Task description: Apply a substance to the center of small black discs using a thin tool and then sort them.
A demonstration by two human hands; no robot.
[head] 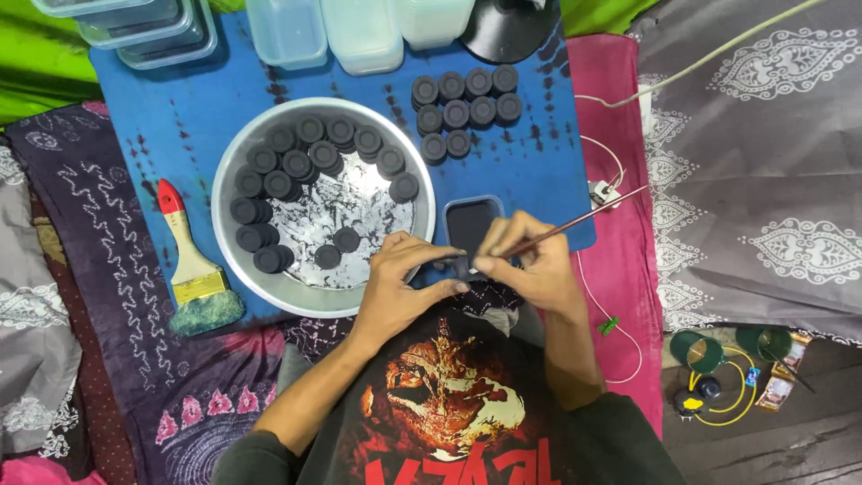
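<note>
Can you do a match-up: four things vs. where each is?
1 paintbrush
2 metal bowl
3 thin stick
4 row of clear tubs

a far edge of the blue board
b in the right hand
c left of the bowl
d middle of the board, holding black discs

Pairs: 1-c, 2-d, 3-b, 4-a

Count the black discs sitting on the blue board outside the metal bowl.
10 black discs, right of the metal bowl on the blue board: four at back, four in the middle, two in front. None look hidden.
</note>
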